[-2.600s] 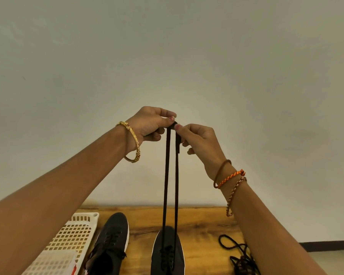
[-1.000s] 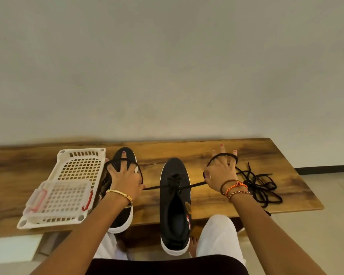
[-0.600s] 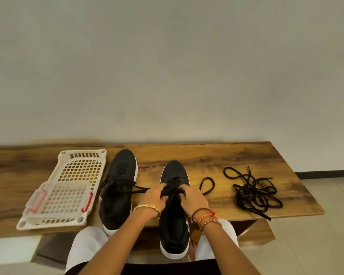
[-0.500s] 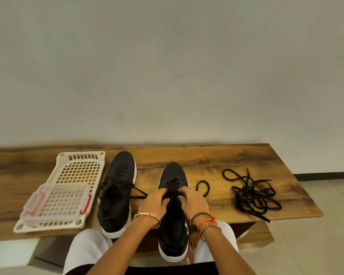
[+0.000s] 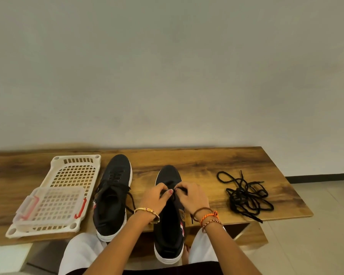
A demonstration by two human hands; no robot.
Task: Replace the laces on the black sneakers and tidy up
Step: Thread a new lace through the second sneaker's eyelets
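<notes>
Two black sneakers with white soles lie on a wooden bench (image 5: 236, 161), toes pointing away from me. The left sneaker (image 5: 112, 195) has its lace threaded, with loose ends trailing to its right. Over the right sneaker (image 5: 168, 231), whose heel overhangs the bench's near edge, both my hands meet at the eyelets. My left hand (image 5: 154, 197) and my right hand (image 5: 193, 196) each pinch the black lace (image 5: 174, 190) there. A tangle of loose black laces (image 5: 244, 195) lies on the bench to the right.
A white perforated plastic basket (image 5: 75, 171) sits at the left of the bench, with a smaller clear lidded box with red clips (image 5: 54, 207) resting on it. A plain wall stands behind. Tiled floor (image 5: 326, 215) lies to the right, my knees below.
My hands came down from holding the lace ends high, spread them sideways over the bench, then closed in on the right sneaker's eyelets. The lace loop beside that sneaker is gone from view.
</notes>
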